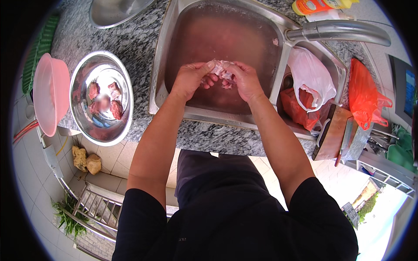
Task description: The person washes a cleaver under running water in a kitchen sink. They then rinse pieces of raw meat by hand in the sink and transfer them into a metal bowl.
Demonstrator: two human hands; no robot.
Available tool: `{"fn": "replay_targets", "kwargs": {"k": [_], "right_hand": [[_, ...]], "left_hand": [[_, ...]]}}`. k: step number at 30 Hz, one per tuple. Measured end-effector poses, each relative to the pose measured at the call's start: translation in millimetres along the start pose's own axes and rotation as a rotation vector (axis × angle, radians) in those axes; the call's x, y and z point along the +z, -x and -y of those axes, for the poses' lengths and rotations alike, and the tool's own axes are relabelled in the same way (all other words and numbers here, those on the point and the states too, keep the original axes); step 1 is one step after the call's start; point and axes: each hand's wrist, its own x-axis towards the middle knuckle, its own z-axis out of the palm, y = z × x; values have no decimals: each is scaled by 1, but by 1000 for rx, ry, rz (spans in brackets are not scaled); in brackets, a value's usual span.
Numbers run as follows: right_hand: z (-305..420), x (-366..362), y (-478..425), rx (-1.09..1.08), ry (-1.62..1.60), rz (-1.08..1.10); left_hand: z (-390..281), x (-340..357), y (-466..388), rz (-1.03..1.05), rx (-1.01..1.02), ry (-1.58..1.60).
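Over the large sink basin (160,68), my left hand (196,76) and my right hand (243,76) both grip one pale pink piece of raw meat (223,69), thumbs on top. Cloudy reddish water (225,39) fills the basin below them, and its bottom cannot be made out. A small scrap of meat (275,41) clings near the basin's right wall. To the left, a shiny steel bowl (125,98) stands on the granite counter (140,45); several chunks of raw meat (116,109) lie in it.
A pink plastic basin (49,94) stands left of the bowl. The steel faucet (343,31) reaches over the right side. White (310,71) and red plastic bags (295,106) lie in the small sink. Cleavers (336,130) rest at the counter's right front edge, beside another red bag (364,94).
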Motion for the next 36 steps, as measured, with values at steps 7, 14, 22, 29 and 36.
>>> {"fn": "replay_targets", "kwargs": {"k": [7,14,22,29,36], "right_hand": [[0,4,9,-23,-70,24],[-3,2,10,-45,-41,120],[-6,4,-2,4,77,-87],[-6,-9,-3,146,-231,94],[3,-15,8,36,-437,339]], "left_hand": [[1,-1,1,99,-82,-50],[1,-2,0,160,-186,-80],[-2,11,6,1,-52,-167],[0,3,3,34,-27,-155],[0,-3,1,-50,-20,125]]}}
